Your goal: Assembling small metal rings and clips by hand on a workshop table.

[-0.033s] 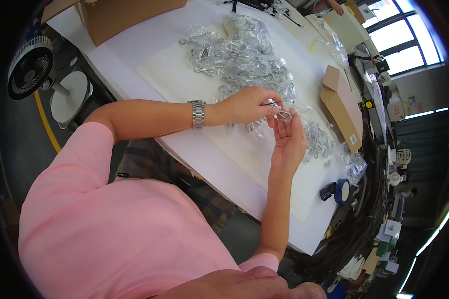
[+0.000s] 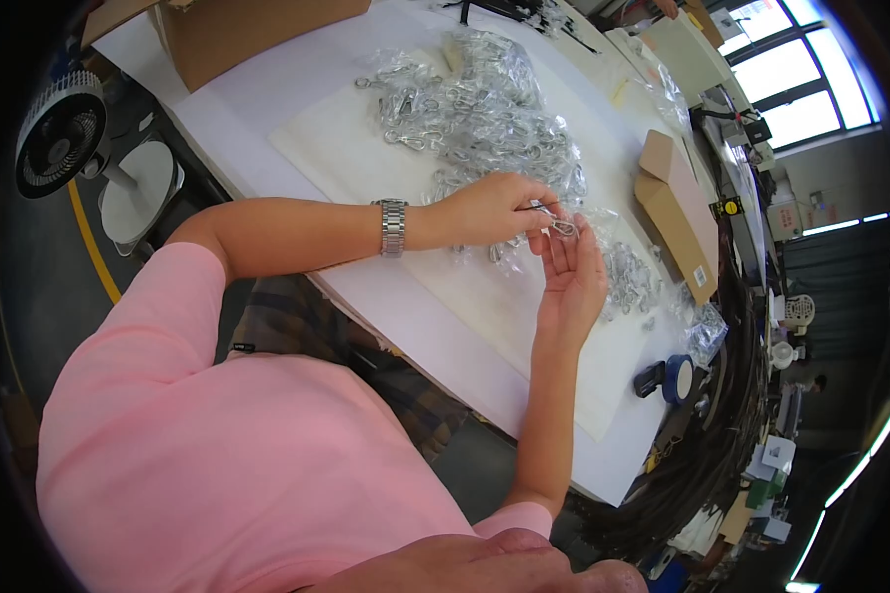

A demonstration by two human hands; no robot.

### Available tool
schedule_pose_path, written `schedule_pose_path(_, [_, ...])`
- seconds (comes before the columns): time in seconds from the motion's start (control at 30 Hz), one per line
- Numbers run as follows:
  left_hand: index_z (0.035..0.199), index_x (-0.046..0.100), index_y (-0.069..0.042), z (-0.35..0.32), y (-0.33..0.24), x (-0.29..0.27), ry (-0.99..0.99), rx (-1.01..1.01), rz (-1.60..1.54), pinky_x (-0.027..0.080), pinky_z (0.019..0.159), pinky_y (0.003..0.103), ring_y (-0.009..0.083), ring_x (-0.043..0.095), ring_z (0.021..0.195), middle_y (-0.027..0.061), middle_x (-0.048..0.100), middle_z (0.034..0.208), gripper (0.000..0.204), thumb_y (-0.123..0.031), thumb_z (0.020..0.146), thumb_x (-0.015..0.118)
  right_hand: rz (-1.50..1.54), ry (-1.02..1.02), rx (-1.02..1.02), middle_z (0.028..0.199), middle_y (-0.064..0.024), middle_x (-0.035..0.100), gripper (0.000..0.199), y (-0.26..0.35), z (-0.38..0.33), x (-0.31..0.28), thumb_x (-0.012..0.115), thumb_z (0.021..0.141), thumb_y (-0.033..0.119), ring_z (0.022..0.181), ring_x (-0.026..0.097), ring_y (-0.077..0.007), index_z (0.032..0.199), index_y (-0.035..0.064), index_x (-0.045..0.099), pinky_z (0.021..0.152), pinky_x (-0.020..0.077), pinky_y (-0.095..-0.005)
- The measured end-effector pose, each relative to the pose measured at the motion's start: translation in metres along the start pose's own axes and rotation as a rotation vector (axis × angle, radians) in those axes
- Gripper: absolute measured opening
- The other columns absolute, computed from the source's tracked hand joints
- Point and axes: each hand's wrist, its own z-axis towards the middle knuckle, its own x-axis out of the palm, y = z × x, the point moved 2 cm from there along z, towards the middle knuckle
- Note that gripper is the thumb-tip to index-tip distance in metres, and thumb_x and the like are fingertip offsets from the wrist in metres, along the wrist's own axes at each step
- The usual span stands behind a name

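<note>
My left hand (image 2: 494,210), with a metal-banded watch on its wrist, reaches across from the left, its fingers pinched. From the right, my right hand (image 2: 572,287) meets it, palm turned up and fingers curled. Between the fingertips is a small silver metal loop, like a carabiner (image 2: 563,228); both hands seem to touch it. A thin dark strip (image 2: 537,207) shows at the left fingers; its kind is unclear. Beyond the hands lies a heap of clear plastic bags (image 2: 475,109) with metal hooks in them. A smaller heap of metal pieces (image 2: 630,282) lies right of my right hand.
A large cardboard box (image 2: 257,40) stands at the far left of the white table (image 2: 445,331). An open carton (image 2: 677,212) and a blue tape roll (image 2: 677,379) are on the right. A fan (image 2: 64,133) stands left of the table. Another person's hand shows at the top right.
</note>
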Motion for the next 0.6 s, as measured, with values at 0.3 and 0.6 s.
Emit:
schedule_pose_path(0.3, [0.131,0.062,0.002,0.008,0.001,0.0,-0.072,0.054,0.052,0.052,0.073,0.028,0.0086,0.067,0.08,0.0074,0.076,0.085,0.032,-0.013,0.103,0.057,-0.035,0.025,-0.009,0.114,-0.0122,0.073,0.029,-0.003,0.005,0.003,0.058,0.107,0.019,0.103,0.073,-0.02,0.125,-0.0032,0.064,0.099,0.0573,-0.0363])
schedule_pose_path(0.6, [0.125,0.066,-0.001,0.007,0.0,-0.013,0.157,-0.085,-0.186,0.042,0.052,0.023,0.0058,0.053,0.055,0.0059,0.073,0.075,0.033,-0.026,0.105,0.059,0.108,0.239,0.092,0.11,-0.0092,0.071,0.028,-0.016,0.015,0.013,0.061,0.106,0.022,0.098,0.068,-0.0158,0.12,-0.0021,0.065,0.095,0.0542,-0.0321])
